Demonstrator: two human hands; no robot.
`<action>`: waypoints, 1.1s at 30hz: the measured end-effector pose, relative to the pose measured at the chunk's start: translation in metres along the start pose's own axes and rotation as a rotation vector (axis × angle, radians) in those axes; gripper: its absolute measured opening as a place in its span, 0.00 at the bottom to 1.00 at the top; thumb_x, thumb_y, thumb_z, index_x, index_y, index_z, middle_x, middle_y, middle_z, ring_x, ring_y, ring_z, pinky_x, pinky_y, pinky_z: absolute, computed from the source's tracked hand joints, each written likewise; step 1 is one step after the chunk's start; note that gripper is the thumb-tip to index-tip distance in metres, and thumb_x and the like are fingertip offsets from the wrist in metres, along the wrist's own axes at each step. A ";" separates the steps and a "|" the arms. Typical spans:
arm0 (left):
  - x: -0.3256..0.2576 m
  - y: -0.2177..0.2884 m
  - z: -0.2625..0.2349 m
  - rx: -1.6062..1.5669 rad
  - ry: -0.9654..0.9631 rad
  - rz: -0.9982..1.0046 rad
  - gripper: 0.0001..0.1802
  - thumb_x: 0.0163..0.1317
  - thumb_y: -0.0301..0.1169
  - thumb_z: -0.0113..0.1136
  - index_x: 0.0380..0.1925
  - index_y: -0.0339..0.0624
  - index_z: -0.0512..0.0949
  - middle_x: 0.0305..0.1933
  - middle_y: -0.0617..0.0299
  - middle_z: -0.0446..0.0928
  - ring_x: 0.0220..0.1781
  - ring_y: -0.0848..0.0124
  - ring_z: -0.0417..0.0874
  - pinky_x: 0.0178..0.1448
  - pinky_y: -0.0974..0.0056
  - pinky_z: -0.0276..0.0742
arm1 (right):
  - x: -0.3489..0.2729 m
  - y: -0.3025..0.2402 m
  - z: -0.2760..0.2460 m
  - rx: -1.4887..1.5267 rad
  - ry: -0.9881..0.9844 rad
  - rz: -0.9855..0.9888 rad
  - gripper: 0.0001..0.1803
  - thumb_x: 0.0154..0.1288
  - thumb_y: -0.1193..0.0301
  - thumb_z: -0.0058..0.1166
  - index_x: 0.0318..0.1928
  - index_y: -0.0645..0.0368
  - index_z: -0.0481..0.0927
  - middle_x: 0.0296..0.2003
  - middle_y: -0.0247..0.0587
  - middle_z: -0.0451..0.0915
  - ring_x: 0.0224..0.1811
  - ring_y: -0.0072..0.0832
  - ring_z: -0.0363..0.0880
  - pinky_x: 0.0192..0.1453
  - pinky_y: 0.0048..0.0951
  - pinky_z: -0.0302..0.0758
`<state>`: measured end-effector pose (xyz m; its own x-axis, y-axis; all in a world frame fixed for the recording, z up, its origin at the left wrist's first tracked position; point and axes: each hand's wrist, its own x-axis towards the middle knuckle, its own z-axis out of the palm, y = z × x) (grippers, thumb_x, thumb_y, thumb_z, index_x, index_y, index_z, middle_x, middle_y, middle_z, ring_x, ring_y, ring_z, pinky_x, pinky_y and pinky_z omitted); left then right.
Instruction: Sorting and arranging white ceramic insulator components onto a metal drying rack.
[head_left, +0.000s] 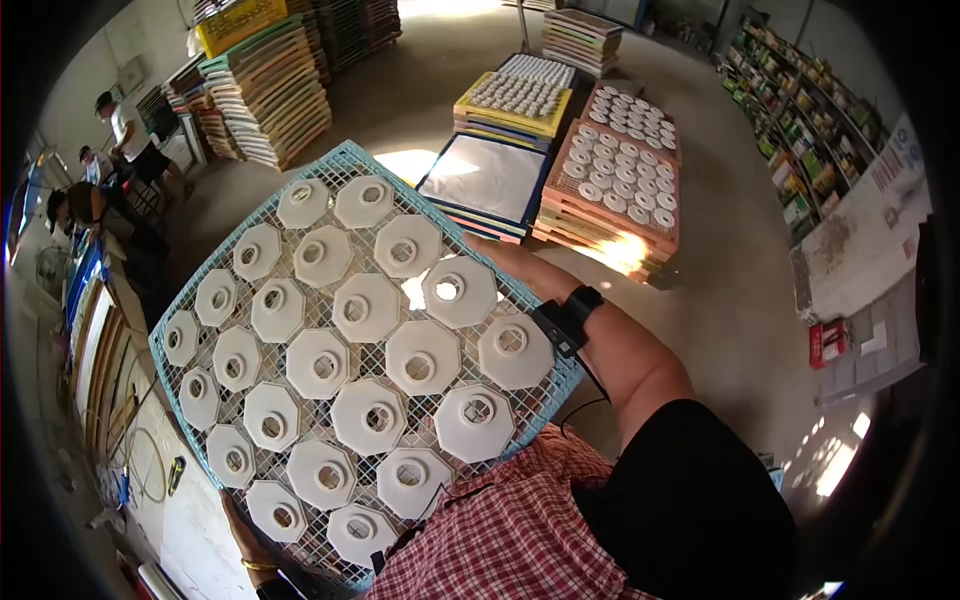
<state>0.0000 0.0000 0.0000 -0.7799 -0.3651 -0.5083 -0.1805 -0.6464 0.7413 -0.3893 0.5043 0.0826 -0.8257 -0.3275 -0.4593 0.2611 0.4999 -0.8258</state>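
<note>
A light blue mesh tray (348,153) spans the middle of the head view, held up in front of my body and slanting. Rows of white octagonal pieces (424,357), each with a round collar and a hole at its centre, lie on its mesh. My right hand (497,256) holds the tray by its far right edge; its fingers are mostly hidden behind the rim. At the near left edge my left hand (243,532) grips the rim, its fingers partly covered by the tray.
Ahead stand an orange tray stack (610,190) and a yellow tray (515,105), both bearing white pieces. Beside them is a blue-framed stack (482,178). Tall tray stacks (268,95) rise far left, near several people (130,135). A workbench (190,505) runs along my left; shelves (800,110) line the right.
</note>
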 end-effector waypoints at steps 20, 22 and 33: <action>-0.023 0.020 0.026 -0.175 0.131 -0.128 0.26 0.72 0.53 0.49 0.56 0.44 0.76 0.48 0.60 0.82 0.45 0.66 0.84 0.51 0.60 0.82 | -0.015 -0.013 0.038 0.387 0.030 0.159 0.33 0.71 0.44 0.50 0.62 0.58 0.75 0.52 0.38 0.81 0.48 0.23 0.81 0.50 0.26 0.78; -0.026 0.017 0.013 -0.199 0.158 -0.123 0.27 0.72 0.54 0.48 0.56 0.44 0.75 0.48 0.60 0.82 0.45 0.65 0.84 0.51 0.59 0.82 | -0.035 -0.038 0.055 0.374 0.034 0.125 0.32 0.71 0.45 0.49 0.60 0.59 0.77 0.51 0.39 0.82 0.48 0.24 0.81 0.51 0.26 0.78; -0.027 0.016 -0.013 -0.154 0.159 -0.074 0.27 0.73 0.52 0.48 0.58 0.44 0.74 0.48 0.59 0.82 0.44 0.66 0.84 0.50 0.60 0.82 | -0.026 -0.016 0.061 0.313 0.095 0.157 0.33 0.72 0.42 0.44 0.55 0.60 0.80 0.44 0.39 0.85 0.40 0.25 0.84 0.45 0.26 0.81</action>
<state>0.0253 -0.0093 0.0202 -0.6618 -0.4058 -0.6304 -0.1310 -0.7654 0.6301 -0.3414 0.4566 0.0876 -0.8021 -0.1827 -0.5686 0.5172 0.2635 -0.8143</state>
